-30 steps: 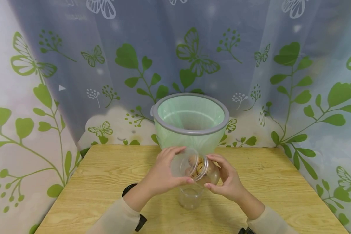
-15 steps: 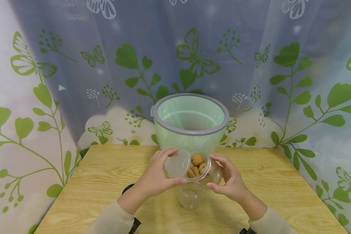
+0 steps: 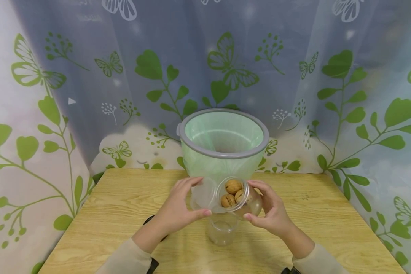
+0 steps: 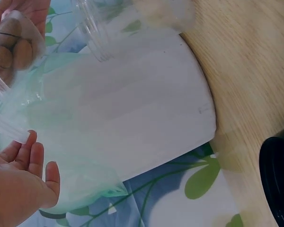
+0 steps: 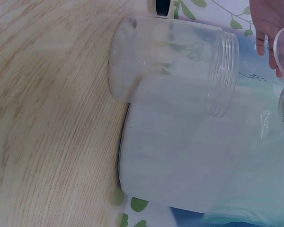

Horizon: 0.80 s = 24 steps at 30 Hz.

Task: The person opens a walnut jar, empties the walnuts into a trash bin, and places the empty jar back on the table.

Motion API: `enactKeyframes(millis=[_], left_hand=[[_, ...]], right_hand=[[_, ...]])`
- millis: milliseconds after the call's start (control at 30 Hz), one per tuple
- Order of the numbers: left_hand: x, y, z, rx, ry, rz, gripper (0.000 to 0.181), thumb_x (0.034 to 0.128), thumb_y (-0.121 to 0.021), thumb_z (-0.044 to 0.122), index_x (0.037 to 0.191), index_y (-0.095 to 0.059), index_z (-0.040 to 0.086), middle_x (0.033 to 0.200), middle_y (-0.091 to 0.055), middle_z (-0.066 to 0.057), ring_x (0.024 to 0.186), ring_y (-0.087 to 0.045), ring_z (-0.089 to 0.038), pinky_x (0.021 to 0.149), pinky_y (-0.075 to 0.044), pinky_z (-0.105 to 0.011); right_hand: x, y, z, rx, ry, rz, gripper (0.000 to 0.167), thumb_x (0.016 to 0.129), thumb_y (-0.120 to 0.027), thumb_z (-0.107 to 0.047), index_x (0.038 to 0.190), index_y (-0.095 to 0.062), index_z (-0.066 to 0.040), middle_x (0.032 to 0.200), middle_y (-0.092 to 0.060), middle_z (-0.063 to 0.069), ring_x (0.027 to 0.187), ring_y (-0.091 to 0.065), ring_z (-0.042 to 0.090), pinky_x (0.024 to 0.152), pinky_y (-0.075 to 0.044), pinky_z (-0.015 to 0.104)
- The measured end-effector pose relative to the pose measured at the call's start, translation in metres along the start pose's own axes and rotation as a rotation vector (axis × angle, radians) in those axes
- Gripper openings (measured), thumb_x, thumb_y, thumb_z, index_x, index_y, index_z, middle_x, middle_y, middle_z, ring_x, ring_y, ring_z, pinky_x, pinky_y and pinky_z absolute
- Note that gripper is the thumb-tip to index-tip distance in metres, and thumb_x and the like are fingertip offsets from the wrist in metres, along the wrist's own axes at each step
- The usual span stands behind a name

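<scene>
Between thumb and fingers, the left hand (image 3: 176, 207) (image 4: 23, 187) holds a round translucent lid (image 3: 202, 195) (image 4: 8, 126) by its edge. The right hand (image 3: 272, 209) grips a clear jar (image 3: 253, 203) (image 4: 33, 40) from its right side, tilted with its mouth towards the lid and the head camera. Walnuts (image 3: 233, 186) (image 4: 22, 54) lie inside it. Lid and jar rim are side by side; whether they touch I cannot tell. Below them a second clear jar (image 3: 222, 234) (image 5: 170, 66) stands upright and uncovered on the table, its top partly hidden by the lid and jar.
A bin (image 3: 222, 155) (image 4: 142, 104) with a grey rim and pale green liner stands behind the hands at the table's (image 3: 123, 201) back edge. A black round object (image 3: 148, 219) (image 4: 278, 184) lies partly behind the left forearm. A patterned curtain (image 3: 205, 57) hangs behind.
The left hand has drawn the lid leftward from in front of the jar's mouth. In the right hand the jar's mouth now faces the head camera more, showing the walnuts clearly.
</scene>
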<state>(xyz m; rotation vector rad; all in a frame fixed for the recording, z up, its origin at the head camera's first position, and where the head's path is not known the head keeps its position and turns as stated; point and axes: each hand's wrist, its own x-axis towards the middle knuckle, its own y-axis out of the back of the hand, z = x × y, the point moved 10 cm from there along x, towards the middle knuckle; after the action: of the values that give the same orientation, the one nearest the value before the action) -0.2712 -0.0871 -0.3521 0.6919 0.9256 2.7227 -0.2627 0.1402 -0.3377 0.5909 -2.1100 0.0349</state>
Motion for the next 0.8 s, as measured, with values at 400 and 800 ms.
enactKeyframes(millis=[400,800], left_hand=[[-0.006,0.001,-0.006,0.017,-0.047,0.011,0.087,0.0814,-0.081,0.049,0.152,-0.042,0.014,0.141,-0.052,0.002,0.136,-0.039,-0.024,0.108,-0.036,-0.056],[-0.011,0.001,-0.009,0.0,-0.069,0.004,0.076,0.0901,-0.073,0.037,0.154,-0.038,0.012,0.14,-0.05,-0.005,0.134,-0.039,-0.027,0.107,-0.033,-0.06]], right_hand=[[-0.002,0.003,-0.001,-0.008,-0.001,0.001,0.076,0.073,-0.08,0.015,0.137,-0.04,0.018,0.144,-0.047,0.013,0.134,-0.048,0.022,0.106,-0.044,0.029],[-0.003,0.004,-0.001,-0.009,-0.007,0.002,0.077,0.07,-0.078,0.019,0.137,-0.04,0.018,0.144,-0.047,0.013,0.134,-0.048,0.022,0.106,-0.043,0.029]])
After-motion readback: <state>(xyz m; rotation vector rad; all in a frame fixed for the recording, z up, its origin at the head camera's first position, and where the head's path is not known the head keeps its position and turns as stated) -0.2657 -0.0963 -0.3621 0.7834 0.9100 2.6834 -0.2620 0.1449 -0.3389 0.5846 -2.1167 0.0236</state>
